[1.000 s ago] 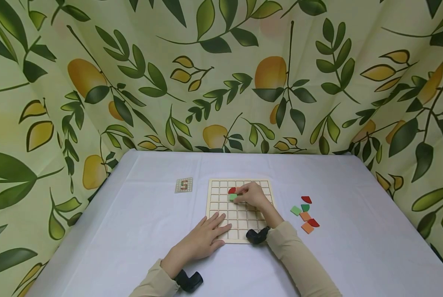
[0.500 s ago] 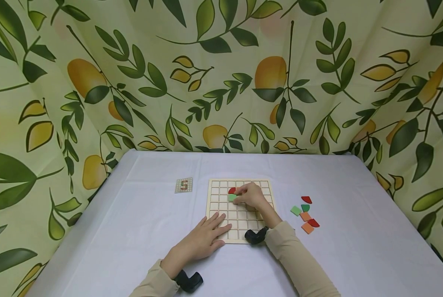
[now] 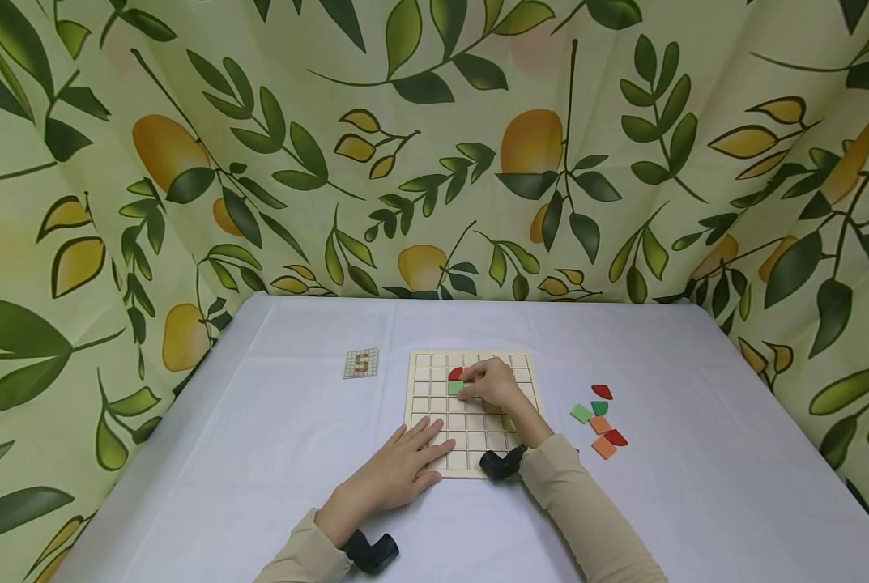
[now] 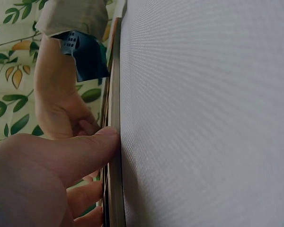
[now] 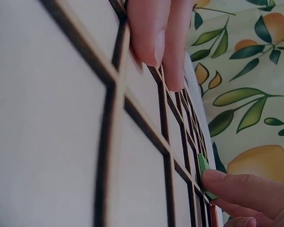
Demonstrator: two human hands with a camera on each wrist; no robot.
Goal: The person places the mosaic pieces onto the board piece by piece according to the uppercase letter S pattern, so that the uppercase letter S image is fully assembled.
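Spread in white, the table [image 3: 696, 486] runs back to a straight far edge, its near edge out of sight. Nearest, the left hand [image 3: 398, 465] lies palm down with fingers spread and straight over the near left corner of a gridded board [image 3: 470, 461]; its thumb rests against the board's near edge, and it grips no piece. Toward the table's right edge lie loose pieces: two orange squares [image 3: 604, 448], two red quarter-rounds [image 3: 615, 438], a dark green quarter-round [image 3: 599, 408] and a pale green tile [image 3: 581, 414].

Farther in, the right hand [image 3: 494, 382] reaches over the board from the near right, wrist bent, fingers curled. Its thumb and forefinger are nearly together at a light green square [image 3: 456, 388] and seem to pinch it. That contact looks decisive: the square lies just left of the fingertips, toward the table's left edge. Having equal sides, it has no long axis. The right hand is the nearer one. Just beyond, toward the table's far edge, sits a red piece [image 3: 455, 373]. A patterned card [image 3: 361, 363] lies nearer the table's far left corner; behind everything hangs leafy fabric [image 3: 296, 81].
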